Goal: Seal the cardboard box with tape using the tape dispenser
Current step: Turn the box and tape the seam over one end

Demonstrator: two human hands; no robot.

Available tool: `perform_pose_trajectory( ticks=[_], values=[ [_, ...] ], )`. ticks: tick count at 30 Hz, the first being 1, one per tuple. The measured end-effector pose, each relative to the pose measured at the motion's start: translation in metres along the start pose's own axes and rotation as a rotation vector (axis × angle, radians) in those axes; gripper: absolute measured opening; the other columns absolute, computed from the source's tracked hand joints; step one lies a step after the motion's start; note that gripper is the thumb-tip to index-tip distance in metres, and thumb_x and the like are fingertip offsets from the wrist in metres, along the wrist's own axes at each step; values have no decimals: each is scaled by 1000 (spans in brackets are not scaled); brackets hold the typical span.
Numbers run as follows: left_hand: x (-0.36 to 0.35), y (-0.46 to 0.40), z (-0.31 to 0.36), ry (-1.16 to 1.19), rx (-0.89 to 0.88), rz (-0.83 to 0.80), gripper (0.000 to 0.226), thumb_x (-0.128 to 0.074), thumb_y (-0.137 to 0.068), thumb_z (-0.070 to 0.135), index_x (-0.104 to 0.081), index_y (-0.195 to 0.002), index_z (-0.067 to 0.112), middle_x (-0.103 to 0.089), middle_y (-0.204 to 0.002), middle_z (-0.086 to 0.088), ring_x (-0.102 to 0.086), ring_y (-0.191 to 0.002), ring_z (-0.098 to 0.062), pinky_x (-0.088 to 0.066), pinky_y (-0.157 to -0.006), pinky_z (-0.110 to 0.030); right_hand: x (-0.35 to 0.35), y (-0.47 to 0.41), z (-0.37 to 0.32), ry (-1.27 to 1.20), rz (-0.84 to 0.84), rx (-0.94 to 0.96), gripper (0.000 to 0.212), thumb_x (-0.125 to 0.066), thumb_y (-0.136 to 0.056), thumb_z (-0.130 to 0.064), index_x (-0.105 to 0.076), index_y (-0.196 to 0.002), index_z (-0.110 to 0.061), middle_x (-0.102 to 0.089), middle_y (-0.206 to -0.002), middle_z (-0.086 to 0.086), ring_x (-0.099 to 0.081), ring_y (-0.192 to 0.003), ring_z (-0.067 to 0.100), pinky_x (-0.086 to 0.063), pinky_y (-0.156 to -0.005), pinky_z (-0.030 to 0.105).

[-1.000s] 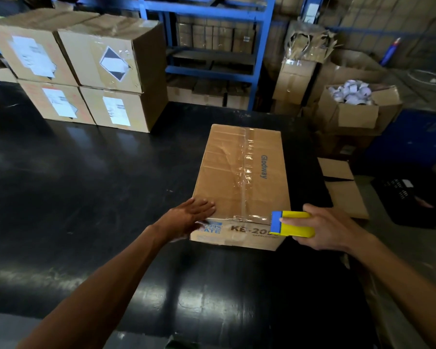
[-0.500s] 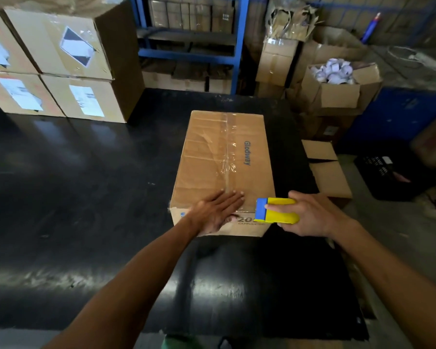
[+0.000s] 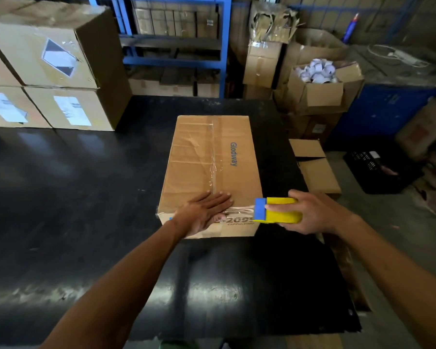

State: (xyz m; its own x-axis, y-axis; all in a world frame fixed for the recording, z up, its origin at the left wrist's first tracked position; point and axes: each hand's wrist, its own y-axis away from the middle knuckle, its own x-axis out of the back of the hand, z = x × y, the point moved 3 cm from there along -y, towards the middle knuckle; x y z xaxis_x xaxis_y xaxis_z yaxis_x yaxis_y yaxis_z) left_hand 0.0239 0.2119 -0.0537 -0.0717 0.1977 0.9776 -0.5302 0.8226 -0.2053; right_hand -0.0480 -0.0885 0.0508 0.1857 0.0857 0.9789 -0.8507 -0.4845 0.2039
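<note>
A long brown cardboard box printed "Glodway" lies on the black table, flaps closed, with clear tape running down its centre seam. My left hand lies flat, fingers spread, on the box's near top edge over the tape. My right hand grips a yellow tape dispenser with a blue end at the box's near right corner. A short shiny strip of clear tape stretches from the dispenser to under my left hand along the near edge.
Stacked labelled cartons stand at the table's back left. Blue shelving is behind. Right of the table are an open carton of white rolls, a flattened carton, a black crate and a blue bin.
My left hand slid right along the box's near edge toward the centre seam and flattened on it. The dispenser stayed at the near right corner, tape now stretched to the left hand.
</note>
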Motion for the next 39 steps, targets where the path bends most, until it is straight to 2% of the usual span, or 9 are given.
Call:
perform_pose_trajectory(
  ticks=[4, 8, 11, 16, 20, 28, 30, 33, 39],
  values=[
    [-1, -4, 3, -25, 8, 10, 53, -27, -106, 45, -34, -153, 22, -34, -158, 1, -31, -146, -17, -34, -116, -42, -2, 33, 41, 127, 56, -17, 77, -63, -80, -60, -21, -144, -53, -46, -96, 0, -45, -69, 11, -35, -56, 23],
    [0, -11, 13, -52, -17, 60, 55, -37, -100, 42, -44, -148, 16, -49, -149, -9, -48, -136, -27, -37, -113, -47, -20, 15, 27, 224, -22, -66, 69, -53, -87, -59, -23, -147, -47, -47, -119, 7, -45, -82, 12, -37, -64, 26],
    [4, -29, 26, -94, -64, 62, 63, -41, -94, 47, -47, -145, 11, -56, -136, -18, -53, -124, -34, -38, -111, -50, -25, 6, 23, 211, 31, -43, 70, -59, -84, -56, -28, -145, -45, -52, -115, 11, -41, -75, 10, -37, -56, 26],
    [-12, -66, 53, -29, -28, 43, 59, -31, -103, 46, -37, -151, 13, -35, -158, -11, -33, -145, -28, -31, -116, -49, -18, 5, 16, 213, 95, 46, 79, -78, -68, -51, -41, -135, -37, -59, -96, 11, -56, -60, 15, -34, -43, 21],
    [-23, -68, 53, -46, -21, 90, 55, -43, -103, 42, -42, -149, 13, -39, -156, -6, -38, -143, -24, -34, -115, -44, -22, 8, 6, 231, 170, 82, 81, -87, -59, -42, -48, -129, -29, -61, -97, 17, -62, -63, 23, -41, -42, 25],
    [-22, -67, 55, -50, -37, 62, 56, -22, -107, 41, -45, -147, 9, -43, -153, -9, -42, -140, -27, -39, -112, -45, -39, 13, 3, 396, -135, 39, 61, -67, -82, -41, -45, -138, -30, -52, -126, 21, -61, -100, 34, -52, -69, 42],
    [-22, -68, 55, -43, -29, 52, 57, -19, -107, 41, -48, -145, 9, -46, -151, -9, -46, -137, -28, -42, -109, -45, -52, 16, -2, 386, -153, 10, 60, -73, -75, -41, -55, -131, -30, -58, -120, 21, -64, -94, 34, -53, -66, 42],
    [-15, -74, 66, -73, 43, 31, 58, -30, -99, 41, -51, -142, 7, -51, -146, -13, -51, -132, -34, -41, -108, -51, -55, 1, 1, 360, -60, -65, 67, -86, -55, -43, -67, -117, -29, -65, -104, 20, -67, -76, 33, -54, -54, 38],
    [-13, -104, 97, 54, 409, -50, 64, -32, -94, 54, -49, -142, 15, -53, -132, -14, -45, -120, -33, -34, -106, -62, -27, -7, 6, 209, 8, -346, 65, -79, -65, -43, -59, -127, -36, -58, -106, 14, -65, -80, 31, -52, -57, 36]
  ],
)
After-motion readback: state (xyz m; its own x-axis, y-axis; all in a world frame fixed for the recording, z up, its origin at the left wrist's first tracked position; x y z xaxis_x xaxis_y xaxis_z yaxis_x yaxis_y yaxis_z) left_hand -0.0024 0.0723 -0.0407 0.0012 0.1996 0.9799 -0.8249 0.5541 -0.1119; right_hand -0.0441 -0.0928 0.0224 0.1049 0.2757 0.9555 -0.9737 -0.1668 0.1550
